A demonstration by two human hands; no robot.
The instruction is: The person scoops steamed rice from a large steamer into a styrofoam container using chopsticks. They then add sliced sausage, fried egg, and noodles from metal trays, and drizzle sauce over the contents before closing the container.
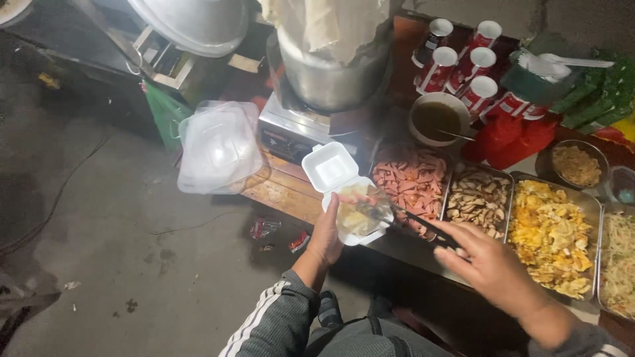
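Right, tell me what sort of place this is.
Probably a street food stall: metal trays of chopped toppings along a wooden counter, a big steel pot on a cooker, and a foam takeaway box in the left hand.

A grey concrete floor [119, 251] fills the left side, stained and strewn with small scraps of litter. A dark cable [59, 192] trails across it. A worn wooden table [284, 192] stands along the right, crowded with things. The light is dim and yellowish.
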